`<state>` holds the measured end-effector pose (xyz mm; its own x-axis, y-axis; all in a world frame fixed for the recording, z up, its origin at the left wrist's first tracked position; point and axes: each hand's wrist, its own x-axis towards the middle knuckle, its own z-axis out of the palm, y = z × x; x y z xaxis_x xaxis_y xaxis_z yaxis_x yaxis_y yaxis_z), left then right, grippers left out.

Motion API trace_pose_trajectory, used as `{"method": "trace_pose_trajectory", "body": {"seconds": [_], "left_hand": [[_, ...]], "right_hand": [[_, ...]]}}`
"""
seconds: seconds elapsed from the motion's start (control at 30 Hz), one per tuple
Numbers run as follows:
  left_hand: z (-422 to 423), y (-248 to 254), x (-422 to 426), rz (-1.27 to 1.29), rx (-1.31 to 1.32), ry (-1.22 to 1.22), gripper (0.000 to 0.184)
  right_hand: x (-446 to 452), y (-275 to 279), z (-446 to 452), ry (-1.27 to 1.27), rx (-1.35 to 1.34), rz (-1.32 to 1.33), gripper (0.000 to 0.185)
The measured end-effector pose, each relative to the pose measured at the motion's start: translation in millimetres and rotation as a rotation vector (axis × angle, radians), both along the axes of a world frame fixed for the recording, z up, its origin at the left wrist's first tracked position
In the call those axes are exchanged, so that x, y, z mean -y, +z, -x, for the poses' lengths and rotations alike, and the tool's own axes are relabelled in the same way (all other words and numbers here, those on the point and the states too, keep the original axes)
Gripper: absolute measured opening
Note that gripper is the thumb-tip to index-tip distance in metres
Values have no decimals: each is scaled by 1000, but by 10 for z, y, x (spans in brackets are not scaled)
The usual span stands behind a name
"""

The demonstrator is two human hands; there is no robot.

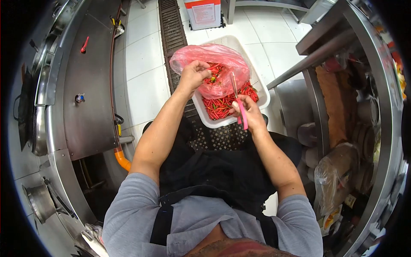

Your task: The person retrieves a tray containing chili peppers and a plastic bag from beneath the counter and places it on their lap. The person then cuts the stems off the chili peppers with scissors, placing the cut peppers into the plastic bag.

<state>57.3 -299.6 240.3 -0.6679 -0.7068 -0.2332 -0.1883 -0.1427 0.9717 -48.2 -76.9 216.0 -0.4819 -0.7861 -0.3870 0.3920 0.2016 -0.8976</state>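
My left hand (196,77) is closed in a pinch at the mouth of a pink plastic bag (229,53); a red chili pepper (215,66) appears to be between the fingertips. Inside the bag more red chilies show, some with green stems. My right hand (250,113) is wrapped round the pink handles of scissors (243,115), blades pointing up and away from me, close together. Below the bag, a heap of loose red chilies (217,108) fills the near part of a white plastic basket (266,100). The bag rests in this basket, over its far part.
A steel cabinet front (87,85) with red and blue valve knobs runs along the left. On the right stands a steel shelf rack (385,85) with stored goods. A floor drain grate (171,25) crosses the white tiles, and a white and red container (204,15) stands beyond the basket.
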Motion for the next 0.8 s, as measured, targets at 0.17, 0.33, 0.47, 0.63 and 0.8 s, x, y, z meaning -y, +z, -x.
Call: {"method": "trace_pose_trajectory", "body": {"seconds": [0.17,0.33,0.47,0.63,0.8], "left_hand": [[-18,-73,8,-209,-37,-21,17],[-51,-60,137,-221,40,-141,16],[-14,-229,229,-105,212,-218,15],[-35,-334,231,-73,267,-210,15],[-81,-399,208,-68,287,-171,16]], "right_hand": [[329,-198,-52,81,39,-23,55],[549,-213,22,70,13,-63,54],[574,-267,64,111,-21,-75,47],[586,-251,41,117,-37,-148,42],[578,-305,5,148,-42,-131,37]]}}
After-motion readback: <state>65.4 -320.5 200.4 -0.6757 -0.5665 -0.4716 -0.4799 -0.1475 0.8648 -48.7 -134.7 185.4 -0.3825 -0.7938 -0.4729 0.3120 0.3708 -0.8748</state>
